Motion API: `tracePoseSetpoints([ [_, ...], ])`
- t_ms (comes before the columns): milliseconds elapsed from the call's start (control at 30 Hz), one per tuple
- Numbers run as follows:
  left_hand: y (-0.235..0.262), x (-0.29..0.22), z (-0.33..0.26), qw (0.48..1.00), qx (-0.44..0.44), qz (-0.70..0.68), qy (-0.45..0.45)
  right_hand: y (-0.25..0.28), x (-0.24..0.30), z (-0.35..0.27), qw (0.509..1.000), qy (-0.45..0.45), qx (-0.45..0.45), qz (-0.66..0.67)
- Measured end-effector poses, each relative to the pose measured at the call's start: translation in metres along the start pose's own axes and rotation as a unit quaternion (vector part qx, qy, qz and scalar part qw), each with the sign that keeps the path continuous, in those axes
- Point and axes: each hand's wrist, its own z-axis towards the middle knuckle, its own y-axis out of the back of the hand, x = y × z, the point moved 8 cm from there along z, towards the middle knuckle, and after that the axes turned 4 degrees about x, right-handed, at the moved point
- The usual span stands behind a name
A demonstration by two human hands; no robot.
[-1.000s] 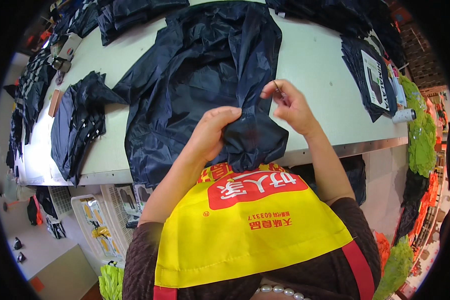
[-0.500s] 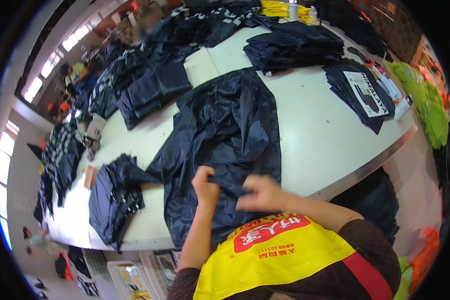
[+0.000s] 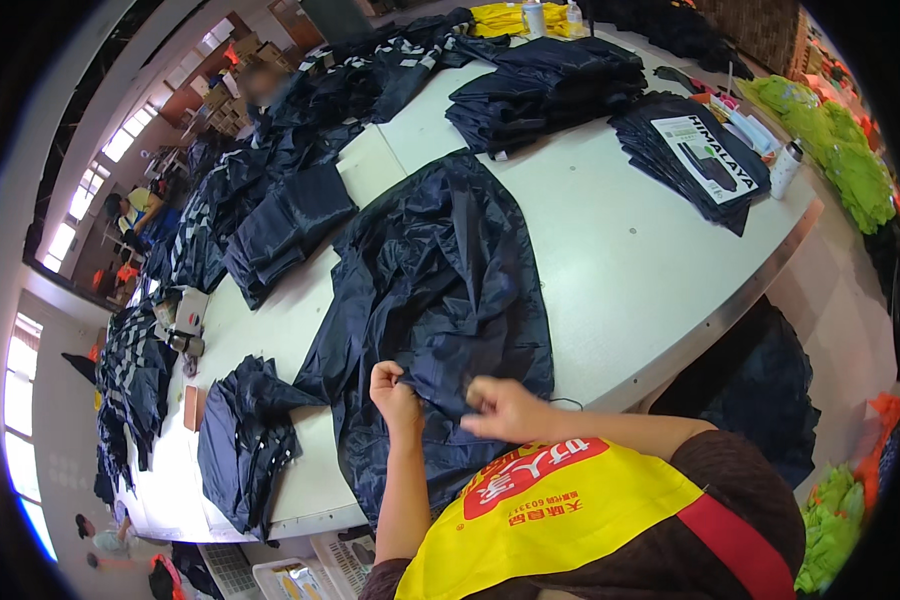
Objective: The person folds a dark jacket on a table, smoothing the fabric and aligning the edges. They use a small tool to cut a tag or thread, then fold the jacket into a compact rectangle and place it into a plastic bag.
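Observation:
A dark navy garment (image 3: 440, 240) of thin, shiny fabric lies spread and rumpled on the white table (image 3: 620, 250) in front of me. My left hand (image 3: 398, 402) is closed, pinching the fabric near the garment's lower middle. Just to its right, my right hand (image 3: 510, 410) hovers over the same cloth with its fingers curled together. Its fingertips are slightly blurred, and what they grip cannot be made out. Behind my right wrist a thin dark cord (image 3: 568, 402) shows against the table.
Folded dark garments (image 3: 550, 90) are stacked at the back. Flat dark packages (image 3: 690, 155) and a white bottle (image 3: 786, 168) lie toward the right edge. On the left are another dark garment (image 3: 245, 440) and a folded bundle (image 3: 288, 225). A person (image 3: 135, 215) is in the far left background.
The whole view has shifted slightly. My left hand keeps its pinch on the fabric. The right hand has turned a little, fingertips raised, and stays beside the left.

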Motion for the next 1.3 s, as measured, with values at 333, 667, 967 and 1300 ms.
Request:
tracePoseSetpoints([
  [333,-0.119,0.064,-0.106,0.887,0.352,0.295,0.032,0.131,-0.048,0.005,0.886,0.039,-0.232,-0.400],
  [667,0.140,-0.119,0.086,0.968,-0.056,-0.193,-0.151,0.319,-0.140,-0.051,0.849,-0.215,-0.275,-0.396],
  [967,0.026,0.020,-0.001,0.963,-0.009,0.267,0.042,0.356,-0.156,-0.079,0.741,-0.132,-0.351,-0.556],
  [1300,-0.068,0.111,-0.021,0.718,0.141,0.676,-0.092,0.136,-0.182,-0.001,0.931,-0.285,-0.191,0.122],
])
